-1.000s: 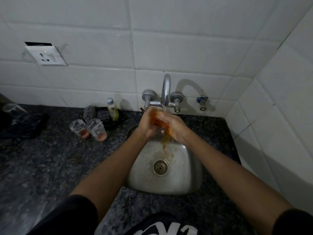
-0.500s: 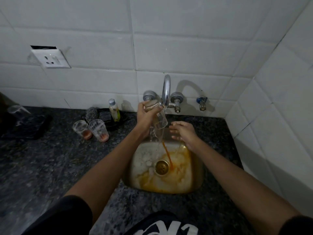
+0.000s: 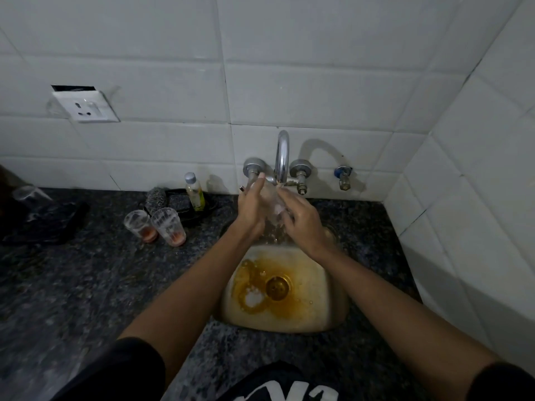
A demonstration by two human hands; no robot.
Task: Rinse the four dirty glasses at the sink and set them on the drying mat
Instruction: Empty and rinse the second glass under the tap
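Left hand (image 3: 251,208) and right hand (image 3: 304,224) both grip a clear glass (image 3: 273,205) under the tap (image 3: 282,157); orange water pools in the sink (image 3: 333,319).

At the centre of the frame, both hands meet under the tap (image 3: 282,157), holding a clear glass (image 3: 272,202) between them. The left hand (image 3: 251,208) cups it from the left, and the right hand (image 3: 304,224) curls its fingers (image 3: 285,198) round it from the right. Below them the sink (image 3: 337,308) holds orange-brown water round the drain. At left of centre, two dirty glasses (image 3: 156,227) stand touching on the dark speckled table (image 3: 86,285). Another glass (image 3: 27,195) sits on a dark mat (image 3: 49,224) at the far left.
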